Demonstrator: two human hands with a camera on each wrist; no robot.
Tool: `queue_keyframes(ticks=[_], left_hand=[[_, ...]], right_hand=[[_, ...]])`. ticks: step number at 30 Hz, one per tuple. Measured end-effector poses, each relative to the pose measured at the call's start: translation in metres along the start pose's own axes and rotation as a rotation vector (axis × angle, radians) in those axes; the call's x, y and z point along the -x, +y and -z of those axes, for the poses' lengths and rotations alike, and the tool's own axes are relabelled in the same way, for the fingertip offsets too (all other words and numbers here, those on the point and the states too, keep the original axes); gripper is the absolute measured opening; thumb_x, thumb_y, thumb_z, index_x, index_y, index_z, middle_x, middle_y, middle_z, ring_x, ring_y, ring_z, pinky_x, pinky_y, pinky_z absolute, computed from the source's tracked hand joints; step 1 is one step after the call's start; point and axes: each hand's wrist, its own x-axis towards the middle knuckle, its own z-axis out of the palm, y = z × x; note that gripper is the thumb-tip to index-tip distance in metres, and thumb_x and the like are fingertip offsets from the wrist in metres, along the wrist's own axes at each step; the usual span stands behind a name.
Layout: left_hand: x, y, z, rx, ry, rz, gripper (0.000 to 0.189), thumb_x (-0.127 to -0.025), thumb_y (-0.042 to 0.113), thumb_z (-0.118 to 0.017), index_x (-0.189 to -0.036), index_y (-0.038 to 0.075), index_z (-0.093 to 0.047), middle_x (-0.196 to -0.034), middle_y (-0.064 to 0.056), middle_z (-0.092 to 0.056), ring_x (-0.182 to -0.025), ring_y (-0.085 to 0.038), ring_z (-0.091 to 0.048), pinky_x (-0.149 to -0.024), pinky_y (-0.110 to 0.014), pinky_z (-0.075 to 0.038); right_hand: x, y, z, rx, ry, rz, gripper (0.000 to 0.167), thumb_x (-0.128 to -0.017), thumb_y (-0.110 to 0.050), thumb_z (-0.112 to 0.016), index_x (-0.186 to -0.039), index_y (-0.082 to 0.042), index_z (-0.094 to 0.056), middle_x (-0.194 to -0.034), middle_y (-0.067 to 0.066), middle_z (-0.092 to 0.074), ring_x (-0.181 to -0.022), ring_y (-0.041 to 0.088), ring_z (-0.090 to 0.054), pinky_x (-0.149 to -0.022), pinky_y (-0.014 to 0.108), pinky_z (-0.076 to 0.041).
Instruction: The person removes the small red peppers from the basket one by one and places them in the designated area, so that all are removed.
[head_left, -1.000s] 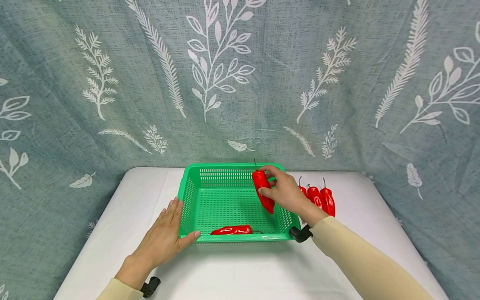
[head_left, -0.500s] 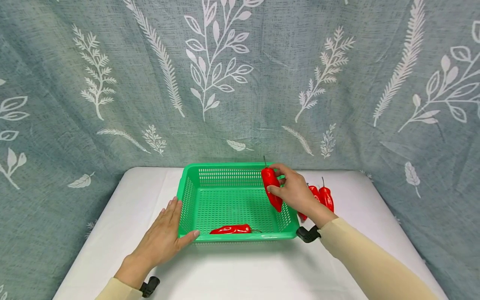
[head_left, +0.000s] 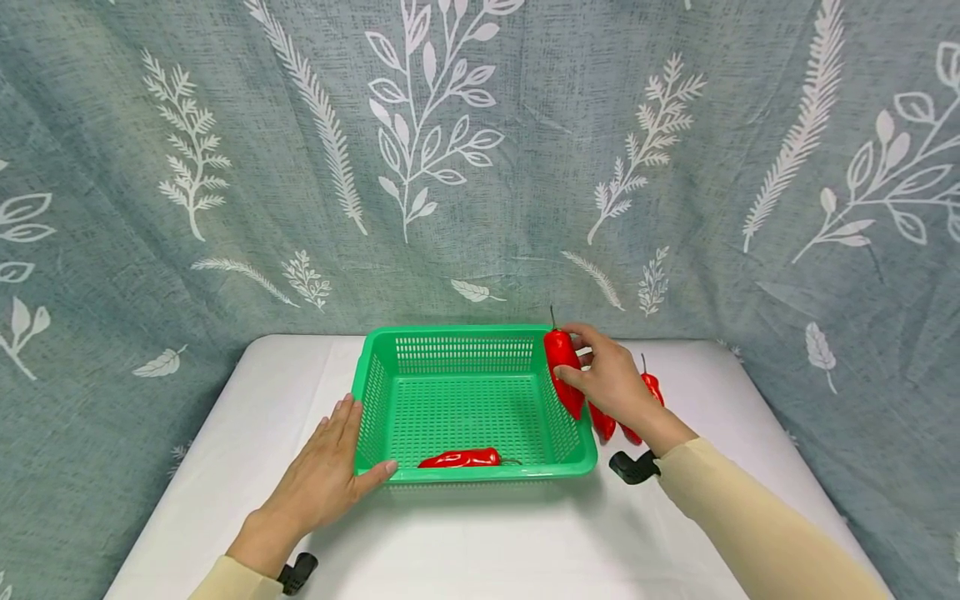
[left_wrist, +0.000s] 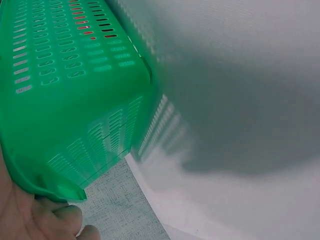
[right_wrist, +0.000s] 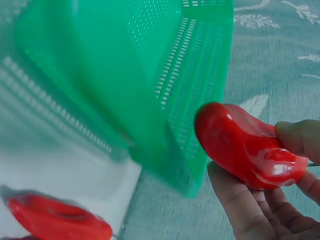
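Note:
My right hand (head_left: 611, 375) pinches a red chili pepper (head_left: 562, 371) between thumb and fingers, its thin stem pointing up. In the head view the pepper overlaps the right rim of the green plastic basket (head_left: 468, 475); the right wrist view shows the held pepper (right_wrist: 245, 145) close beside the basket wall (right_wrist: 195, 90). Another red pepper (head_left: 461, 457) lies inside the basket along the near side. With fingers straight, my left hand (head_left: 318, 475) rests against the basket's left front corner, its thumb at the front rim.
To the right of the basket several red peppers (head_left: 602, 423) lie on the white table (head_left: 465, 542), partly hidden behind my right hand and wrist. A grey-green curtain (head_left: 337, 167) with white leaf patterns hangs behind the table.
My right hand has moved right with the pepper, from above the basket's inside to its right rim. The left hand and the pepper in the basket have stayed put.

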Motion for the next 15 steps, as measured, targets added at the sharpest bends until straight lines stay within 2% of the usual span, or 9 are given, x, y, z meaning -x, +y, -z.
queue_keyframes(ticks=[6, 15], left_hand=[[0.0, 0.001, 0.0, 0.001, 0.003, -0.004, 0.108, -0.101, 0.071, -0.052, -0.164, -0.01, -0.019, -0.174, -0.026, -0.016, -0.162, -0.041, -0.017, -0.13, -0.059, -0.022], [0.0, 0.002, 0.001, 0.005, 0.006, -0.002, 0.108, -0.1, 0.071, -0.053, -0.164, -0.01, -0.019, -0.174, -0.026, -0.017, -0.162, -0.041, -0.017, -0.13, -0.059, -0.022]], right_hand=[[0.004, 0.008, 0.013, 0.029, 0.022, -0.026, 0.064, -0.097, -0.018, -0.076, -0.154, -0.01, -0.049, -0.135, 0.021, -0.063, -0.111, 0.037, -0.07, -0.074, 0.043, -0.065], [0.009, 0.028, 0.027, 0.069, 0.058, -0.061, 0.063, -0.099, -0.02, -0.074, -0.155, -0.011, -0.047, -0.136, 0.022, -0.062, -0.113, 0.039, -0.069, -0.08, 0.05, -0.065]])
